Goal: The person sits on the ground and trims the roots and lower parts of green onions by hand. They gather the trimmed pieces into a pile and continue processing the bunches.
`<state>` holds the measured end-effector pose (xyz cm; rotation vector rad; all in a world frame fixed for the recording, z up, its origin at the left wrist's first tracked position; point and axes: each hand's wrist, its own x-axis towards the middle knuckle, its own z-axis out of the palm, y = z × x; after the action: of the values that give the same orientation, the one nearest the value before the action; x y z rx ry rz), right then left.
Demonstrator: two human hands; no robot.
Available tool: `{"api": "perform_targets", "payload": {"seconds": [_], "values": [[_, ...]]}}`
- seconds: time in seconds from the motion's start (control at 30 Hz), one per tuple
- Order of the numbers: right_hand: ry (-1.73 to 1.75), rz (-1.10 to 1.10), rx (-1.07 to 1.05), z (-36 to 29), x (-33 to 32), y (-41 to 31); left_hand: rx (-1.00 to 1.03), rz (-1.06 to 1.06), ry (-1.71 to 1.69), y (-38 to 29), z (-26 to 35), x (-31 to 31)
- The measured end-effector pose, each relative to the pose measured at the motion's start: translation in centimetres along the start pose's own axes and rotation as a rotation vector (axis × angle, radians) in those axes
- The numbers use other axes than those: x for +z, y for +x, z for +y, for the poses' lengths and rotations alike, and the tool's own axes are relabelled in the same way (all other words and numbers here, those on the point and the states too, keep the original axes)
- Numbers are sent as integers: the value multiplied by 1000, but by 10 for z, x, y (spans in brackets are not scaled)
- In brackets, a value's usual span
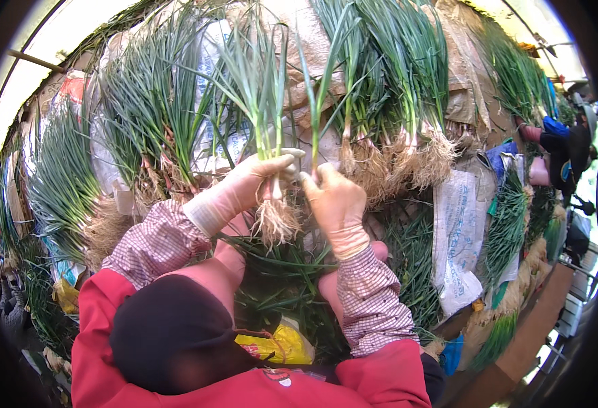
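My left hand, in a thin pale glove, is closed around a small bunch of green onions. Their white stems and pale, stringy roots hang below my fingers. Beside it, my gloved right hand pinches a single green onion stalk near its lower end, with the leaves pointing up and away from me. The lower end of that stalk is hidden by my fingers. Close to my right hand lie rooted green onions on sacking. Loose green leaves cover the ground between my legs.
More onion bundles lie at the left, beside another pile. A printed white woven sack is at the right. A yellow plastic bag lies close to my body. Another person is at the far right edge.
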<state>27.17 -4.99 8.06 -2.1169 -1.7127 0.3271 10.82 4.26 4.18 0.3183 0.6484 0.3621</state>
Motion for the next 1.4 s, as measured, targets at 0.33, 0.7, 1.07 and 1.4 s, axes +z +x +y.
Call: {"api": "perform_targets", "payload": {"seconds": [0.33,0.7,1.07,1.4], "values": [[1260,-291,621,-3,44,25,-54,187,152,-14,-19,-14],[211,-329,95,-16,57,34,159,378,510,-24,-27,-24],[1467,-109,497,18,90,3,-34,1,-217,-38,-12,-32],[-46,-253,295,55,12,52,25,-14,46,-33,22,-35]]}}
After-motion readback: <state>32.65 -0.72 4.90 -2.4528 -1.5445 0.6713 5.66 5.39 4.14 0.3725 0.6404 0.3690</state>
